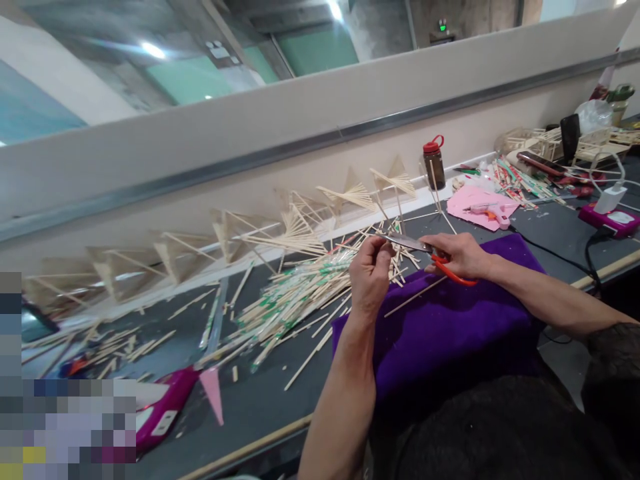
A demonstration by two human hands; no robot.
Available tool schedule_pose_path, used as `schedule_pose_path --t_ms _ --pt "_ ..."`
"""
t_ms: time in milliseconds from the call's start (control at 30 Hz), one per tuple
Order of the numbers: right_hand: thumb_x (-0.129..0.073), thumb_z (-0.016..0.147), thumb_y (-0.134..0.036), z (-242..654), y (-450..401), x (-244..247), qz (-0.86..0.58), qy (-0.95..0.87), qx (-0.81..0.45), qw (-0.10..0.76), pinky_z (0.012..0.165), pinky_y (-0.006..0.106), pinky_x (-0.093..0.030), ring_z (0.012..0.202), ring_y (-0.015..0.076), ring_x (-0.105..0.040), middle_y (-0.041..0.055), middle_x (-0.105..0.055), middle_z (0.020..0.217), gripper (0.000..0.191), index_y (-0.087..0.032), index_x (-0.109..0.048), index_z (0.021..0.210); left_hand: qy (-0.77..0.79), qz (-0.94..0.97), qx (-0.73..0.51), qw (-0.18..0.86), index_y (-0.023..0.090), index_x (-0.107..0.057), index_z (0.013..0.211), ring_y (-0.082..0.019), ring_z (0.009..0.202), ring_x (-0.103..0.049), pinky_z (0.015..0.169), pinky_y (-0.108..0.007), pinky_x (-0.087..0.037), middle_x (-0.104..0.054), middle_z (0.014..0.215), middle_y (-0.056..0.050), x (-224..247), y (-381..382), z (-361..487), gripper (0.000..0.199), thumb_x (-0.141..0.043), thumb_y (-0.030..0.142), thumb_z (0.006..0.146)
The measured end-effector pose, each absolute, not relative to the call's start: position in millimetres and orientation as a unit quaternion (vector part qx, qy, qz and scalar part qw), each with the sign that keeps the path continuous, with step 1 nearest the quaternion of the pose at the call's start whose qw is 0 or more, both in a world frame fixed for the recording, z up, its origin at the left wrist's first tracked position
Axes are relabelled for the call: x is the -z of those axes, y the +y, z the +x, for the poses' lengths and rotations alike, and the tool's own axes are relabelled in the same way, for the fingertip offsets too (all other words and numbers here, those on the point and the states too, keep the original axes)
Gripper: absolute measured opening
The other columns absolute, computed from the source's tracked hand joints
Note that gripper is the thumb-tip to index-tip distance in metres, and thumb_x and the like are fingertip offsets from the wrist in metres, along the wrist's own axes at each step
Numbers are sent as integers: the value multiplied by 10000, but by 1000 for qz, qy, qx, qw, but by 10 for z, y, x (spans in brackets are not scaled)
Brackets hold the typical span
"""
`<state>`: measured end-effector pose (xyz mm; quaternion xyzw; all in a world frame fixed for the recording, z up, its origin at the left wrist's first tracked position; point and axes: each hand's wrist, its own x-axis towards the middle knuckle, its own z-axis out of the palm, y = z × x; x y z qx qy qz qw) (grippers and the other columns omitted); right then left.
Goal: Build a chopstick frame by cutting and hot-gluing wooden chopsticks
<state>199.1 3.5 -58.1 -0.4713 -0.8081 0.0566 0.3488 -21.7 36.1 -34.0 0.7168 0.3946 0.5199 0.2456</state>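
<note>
One left hand [371, 272], contents unclear

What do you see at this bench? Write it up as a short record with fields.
Left hand: the left hand has its fingers pinched near the blade tips; anything between them is too small to tell
Right hand: the right hand holds red-handled scissors
Below hands: purple cloth
Beside cloth: heap of thin sticks
By wall: stick structures, red-capped bottle
Right side: glue gun on pink sheet
</note>
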Motion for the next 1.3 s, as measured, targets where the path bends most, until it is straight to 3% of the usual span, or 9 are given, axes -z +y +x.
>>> schedule_pose_path --t_ms 233,367,600,867,1067,1300 --pt "-751 821 -524 1946 -12 513 -494 -816 -26 297 731 314 -412 902 222 -622 100 -711 1073 717 -198 -579 1436 383 719 -524 249 211 -654 983 -155 715 -615 668 -264 -488 -685 797 -12 345 359 -266 192 -561 350 888" --pt "-761 818 -526 1927 -7 520 -495 -815 -33 299 762 324 -426 947 238 -625 108 -706 1104 715 -200 -580 1428 375 727 -520 244 210 -662 958 -156 705 -622 689 -280 -496 -704 824 -13 347 368 -271 201 -588 357 842" --pt "-775 815 -506 1910 4 541 -496 -812 -62 301 775 326 -438 949 232 -631 95 -699 1109 711 -217 -558 1427 371 767 -473 226 206 -663 897 -152 621 -592 625 -271 -473 -673 691 5 342 334 -244 208 -592 396 850" --pt "-773 822 -519 1901 31 593 -479 -818 -90 304 861 353 -469 1028 245 -628 111 -675 1188 738 -218 -520 1447 369 786 -459 187 207 -686 952 -176 677 -652 677 -295 -501 -725 761 -20 424 371 -258 215 -600 386 870" --pt "-733 855 -544 1925 47 632 -476 -826 -84 289 833 343 -468 995 235 -642 104 -682 1177 706 -227 -535 1454 384 784 -461 161 222 -709 888 -182 703 -678 711 -290 -522 -740 762 -24 445 351 -251 203 -620 404 874" --pt "-722 860 -558 1926 4 580 -482 -824 -92 283 789 336 -472 906 233 -648 96 -713 1081 689 -231 -565 1446 393 765 -472 191 231 -659 734 -155 587 -622 618 -256 -489 -674 623 10 385 289 -231 188 -616 368 856"
